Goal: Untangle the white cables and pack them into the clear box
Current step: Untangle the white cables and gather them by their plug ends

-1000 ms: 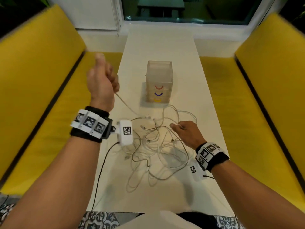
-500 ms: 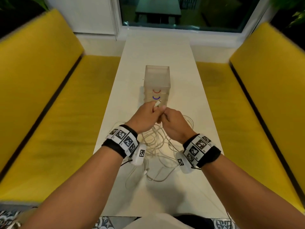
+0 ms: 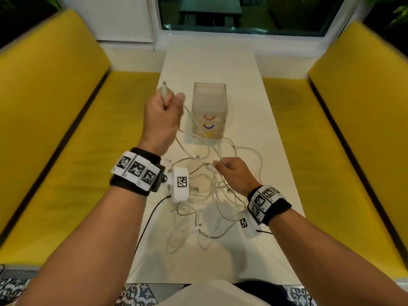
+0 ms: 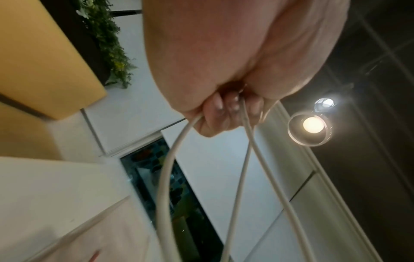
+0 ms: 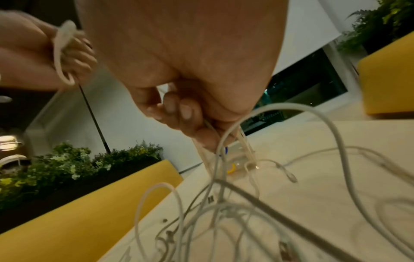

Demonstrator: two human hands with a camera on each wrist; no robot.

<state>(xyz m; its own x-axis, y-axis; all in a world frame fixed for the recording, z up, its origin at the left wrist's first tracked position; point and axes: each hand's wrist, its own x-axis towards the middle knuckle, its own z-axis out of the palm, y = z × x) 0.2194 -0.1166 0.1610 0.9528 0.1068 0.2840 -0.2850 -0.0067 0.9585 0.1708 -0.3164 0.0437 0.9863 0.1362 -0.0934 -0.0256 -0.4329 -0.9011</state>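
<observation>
Both hands (image 3: 162, 120) grip thin cables (image 3: 205, 195).

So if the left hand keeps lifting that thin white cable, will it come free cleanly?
Probably not: the thin white cable sags limply from the left hand to the right hand, so it looks floppy. It likely drags the tangled cable pile.

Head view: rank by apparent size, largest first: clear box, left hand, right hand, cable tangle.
1. cable tangle, widest spread on the table.
2. left hand and clear box: look alike; the raised hand is nearer the camera, so unranked.
3. right hand.
</observation>
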